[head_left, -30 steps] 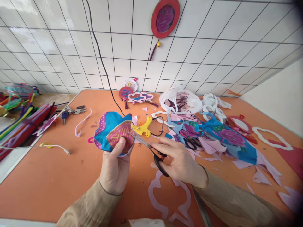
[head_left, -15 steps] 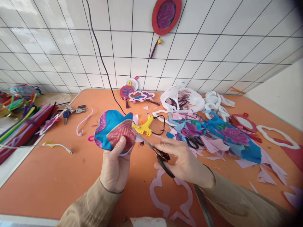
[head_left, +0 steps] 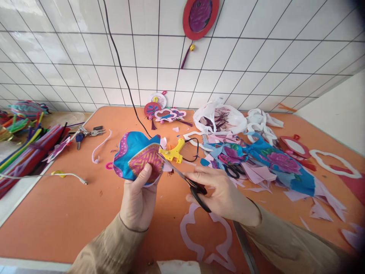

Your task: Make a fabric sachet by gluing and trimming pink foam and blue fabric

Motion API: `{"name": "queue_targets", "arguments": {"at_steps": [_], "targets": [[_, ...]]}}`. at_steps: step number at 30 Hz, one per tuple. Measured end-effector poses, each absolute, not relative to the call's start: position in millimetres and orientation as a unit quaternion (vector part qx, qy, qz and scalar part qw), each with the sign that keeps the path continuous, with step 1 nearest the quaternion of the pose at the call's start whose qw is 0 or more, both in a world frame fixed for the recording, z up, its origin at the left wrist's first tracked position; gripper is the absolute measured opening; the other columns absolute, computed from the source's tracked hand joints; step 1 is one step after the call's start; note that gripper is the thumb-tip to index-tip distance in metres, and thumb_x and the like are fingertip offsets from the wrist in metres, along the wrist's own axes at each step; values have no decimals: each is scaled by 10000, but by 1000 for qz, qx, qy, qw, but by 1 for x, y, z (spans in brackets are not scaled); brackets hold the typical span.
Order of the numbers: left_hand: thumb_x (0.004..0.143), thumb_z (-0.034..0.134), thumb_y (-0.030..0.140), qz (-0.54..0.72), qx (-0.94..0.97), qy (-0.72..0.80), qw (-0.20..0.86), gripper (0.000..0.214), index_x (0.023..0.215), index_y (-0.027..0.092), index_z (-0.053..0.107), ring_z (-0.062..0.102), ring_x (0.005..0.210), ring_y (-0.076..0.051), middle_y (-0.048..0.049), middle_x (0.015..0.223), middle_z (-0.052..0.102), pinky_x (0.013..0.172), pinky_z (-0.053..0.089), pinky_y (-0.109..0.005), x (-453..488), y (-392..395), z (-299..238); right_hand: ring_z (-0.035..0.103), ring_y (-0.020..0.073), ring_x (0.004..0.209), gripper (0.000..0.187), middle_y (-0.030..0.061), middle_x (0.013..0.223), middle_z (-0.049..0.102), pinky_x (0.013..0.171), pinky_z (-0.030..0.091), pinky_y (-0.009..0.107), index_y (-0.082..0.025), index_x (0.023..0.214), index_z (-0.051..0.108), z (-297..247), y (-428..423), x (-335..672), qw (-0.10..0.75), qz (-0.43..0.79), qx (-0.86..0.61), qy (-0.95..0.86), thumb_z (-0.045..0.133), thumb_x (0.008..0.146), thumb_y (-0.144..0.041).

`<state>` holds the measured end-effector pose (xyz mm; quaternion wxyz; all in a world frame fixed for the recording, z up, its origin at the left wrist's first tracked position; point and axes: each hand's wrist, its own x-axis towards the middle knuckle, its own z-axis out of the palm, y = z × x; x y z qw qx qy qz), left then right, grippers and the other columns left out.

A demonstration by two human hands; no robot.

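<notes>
My left hand [head_left: 138, 199] grips a blue and pink patterned cloth piece [head_left: 137, 156] from below, thumb pressed on its magenta centre. My right hand [head_left: 221, 194] is closed around black-handled scissors [head_left: 189, 182], whose blades point left and meet the cloth's right edge. Just behind the blades, a yellow glue gun [head_left: 173, 153] lies on the orange table [head_left: 71, 213].
A pile of flowered cloth and paper scraps [head_left: 262, 163] lies right, beside a white plastic bag [head_left: 219, 120]. A pink paper outline [head_left: 205, 236] lies at the table's front. Keys [head_left: 87, 133], pipe cleaners [head_left: 28, 148] and a white cable [head_left: 57, 176] are left. A black cord [head_left: 119, 64] hangs down the wall.
My right hand has shifted slightly right and the scissor blades have slid further along the cloth's right edge. The left hand has raised the cloth a little.
</notes>
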<state>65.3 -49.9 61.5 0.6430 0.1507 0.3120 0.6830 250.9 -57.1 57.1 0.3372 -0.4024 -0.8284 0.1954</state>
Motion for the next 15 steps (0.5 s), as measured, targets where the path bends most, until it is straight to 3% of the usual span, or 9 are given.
{"name": "queue_targets", "arguments": {"at_steps": [15], "targets": [[750,724,98,677,148,308,652,280,1000,225,725,717,909,-161,-22,986,764,855,577,-238,65,-49,62,396,102,541,274,-19,587,456,475,298,227,-151,747,646,59,-57,253,343,216,-394,-825,639,863,-399]]}}
